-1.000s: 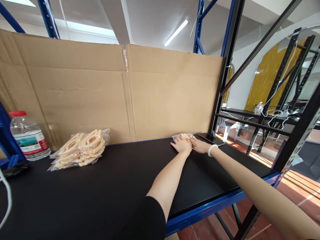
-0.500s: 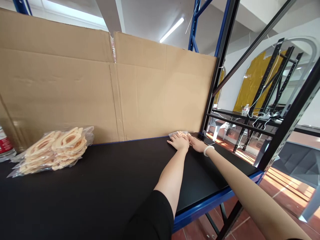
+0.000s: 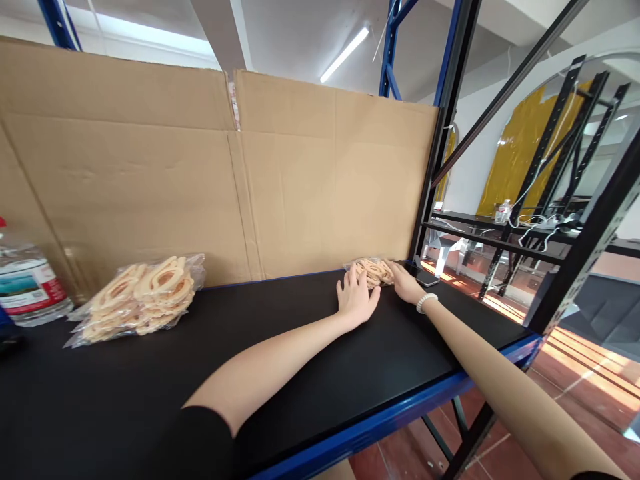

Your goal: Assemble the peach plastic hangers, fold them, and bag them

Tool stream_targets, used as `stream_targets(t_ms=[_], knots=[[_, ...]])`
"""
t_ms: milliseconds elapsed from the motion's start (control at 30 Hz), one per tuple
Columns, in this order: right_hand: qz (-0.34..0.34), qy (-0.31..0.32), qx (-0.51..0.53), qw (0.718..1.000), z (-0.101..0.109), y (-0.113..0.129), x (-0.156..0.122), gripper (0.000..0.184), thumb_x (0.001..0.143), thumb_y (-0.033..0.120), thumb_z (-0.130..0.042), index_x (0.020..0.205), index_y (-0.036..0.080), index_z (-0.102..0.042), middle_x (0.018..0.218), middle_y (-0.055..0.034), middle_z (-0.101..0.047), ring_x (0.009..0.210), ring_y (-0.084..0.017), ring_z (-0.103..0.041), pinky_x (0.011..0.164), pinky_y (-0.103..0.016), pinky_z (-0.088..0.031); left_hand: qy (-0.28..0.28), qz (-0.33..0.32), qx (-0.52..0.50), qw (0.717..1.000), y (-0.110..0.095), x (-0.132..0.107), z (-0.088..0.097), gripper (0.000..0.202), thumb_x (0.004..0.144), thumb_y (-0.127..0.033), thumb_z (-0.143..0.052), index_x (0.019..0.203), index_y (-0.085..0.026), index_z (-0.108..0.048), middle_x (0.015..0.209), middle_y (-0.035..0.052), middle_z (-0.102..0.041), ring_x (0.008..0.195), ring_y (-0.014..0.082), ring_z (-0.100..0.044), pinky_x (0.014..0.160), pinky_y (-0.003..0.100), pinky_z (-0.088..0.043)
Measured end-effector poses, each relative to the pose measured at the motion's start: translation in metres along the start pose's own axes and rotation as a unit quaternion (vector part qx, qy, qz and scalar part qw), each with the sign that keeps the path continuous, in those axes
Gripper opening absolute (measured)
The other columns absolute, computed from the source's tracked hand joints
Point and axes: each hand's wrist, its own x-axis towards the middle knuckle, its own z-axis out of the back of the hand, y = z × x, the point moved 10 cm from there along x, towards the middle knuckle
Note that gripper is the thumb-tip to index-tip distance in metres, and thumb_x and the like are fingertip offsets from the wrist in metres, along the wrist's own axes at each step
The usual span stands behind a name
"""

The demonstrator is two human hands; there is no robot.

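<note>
A small clear plastic bag of pale beige pieces (image 3: 374,271) lies at the far right of the black tabletop, against the cardboard. My left hand (image 3: 358,301) is at its near left side, fingers spread and stretched, with the fingertips at the bag's edge. On the other side is my right hand (image 3: 407,285), a white beaded bracelet (image 3: 427,303) round its wrist. Its fingers lie stretched along the bag's right end, and neither hand is closed round it. Just beyond the right wrist, a dark flat phone-like object (image 3: 428,279) rests on the table.
A larger clear bag of beige oval rings (image 3: 145,297) lies at left, beside a big clear bottle with a red label (image 3: 37,287). Tall cardboard (image 3: 330,187) walls the back. A blue edge beam (image 3: 415,400) and black uprights (image 3: 440,160) bound the rack.
My left hand has drawn back from the bag and opened out, uncovering more beige pieces. The right hand stays at the bag's right end. The view has shifted left, showing more of the bottle.
</note>
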Motion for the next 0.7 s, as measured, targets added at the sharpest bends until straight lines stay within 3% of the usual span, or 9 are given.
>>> stream_targets(t_ms=[133,233,333,400,500,600,700], knots=[[0.008,-0.053,0.048,0.997,0.02,0.037,0.0,0.044,0.088,0.006,-0.041,0.128,0.014,-0.056,0.12,-0.016,-0.061,0.118,-0.029,-0.053,0.1,-0.047,-0.043,0.047,-0.121,0.022,0.991,0.021,-0.076,0.053,0.052,0.089,-0.044,-0.054,0.135,-0.019,-0.051,0.154,0.0137,-0.039,0.139,0.0323,-0.037,0.112,0.055,-0.032],[0.057,-0.045,0.098,0.993,0.018,0.094,0.004,0.046,0.08,0.002,-0.04,0.114,0.018,-0.065,0.11,-0.0119,-0.066,0.113,-0.028,-0.056,0.101,-0.044,-0.042,0.025,-0.122,0.051,0.991,0.059,-0.113,0.11,0.049,0.084,-0.033,-0.059,0.131,-0.021,-0.054,0.15,0.0117,-0.044,0.138,0.0322,-0.04,0.112,0.055,-0.03],[0.089,-0.003,0.148,0.985,-0.002,0.164,0.007,0.039,0.078,0.002,-0.042,0.096,0.02,-0.071,0.103,-0.0085,-0.07,0.106,-0.025,-0.061,0.1,-0.04,-0.044,-0.047,-0.068,0.081,0.993,0.114,-0.128,0.178,0.046,0.081,-0.012,-0.051,0.126,-0.019,-0.056,0.151,0.0105,-0.043,0.135,0.0278,-0.043,0.111,0.047,-0.035],[0.091,0.036,0.181,0.979,-0.022,0.212,0.008,0.033,0.08,0.003,-0.046,0.089,0.021,-0.072,0.099,-0.0074,-0.072,0.1,-0.024,-0.065,0.096,-0.04,-0.046,-0.12,-0.014,0.098,0.988,0.157,-0.135,0.226,0.042,0.082,-0.008,-0.047,0.122,-0.017,-0.057,0.149,0.0117,-0.043,0.137,0.0269,-0.04,0.113,0.046,-0.033],[0.088,0.108,0.239,0.961,-0.053,0.285,0.013,0.023,0.085,0.007,-0.055,0.093,0.022,-0.071,0.093,-0.0041,-0.073,0.092,-0.021,-0.067,0.094,-0.039,-0.048,-0.215,0.077,0.113,0.967,0.222,-0.152,0.287,0.034,0.085,-0.007,-0.046,0.115,-0.018,-0.06,0.139,0.0116,-0.049,0.133,0.027,-0.044,0.112,0.046,-0.034],[0.068,0.177,0.308,0.932,-0.076,0.351,0.025,0.013,0.091,0.023,-0.062,0.102,0.016,-0.066,0.099,-0.0043,-0.069,0.093,-0.019,-0.065,0.089,-0.042,-0.052,-0.262,0.18,0.118,0.941,0.287,-0.172,0.325,0.02,0.092,-0.017,-0.056,0.111,-0.017,-0.063,0.128,0.0108,-0.058,0.121,0.0275,-0.054,0.102,0.047,-0.045],[0.009,0.23,0.382,0.895,-0.092,0.399,0.046,0.026,0.095,0.033,-0.059,0.114,0.015,-0.061,0.111,-0.007,-0.065,0.093,-0.019,-0.065,0.081,-0.039,-0.056,-0.283,0.306,0.115,0.902,0.347,-0.198,0.345,0.033,0.094,-0.032,-0.059,0.123,-0.016,-0.057,0.125,0.0103,-0.059,0.106,0.0244,-0.062,0.088,0.046,-0.054]])
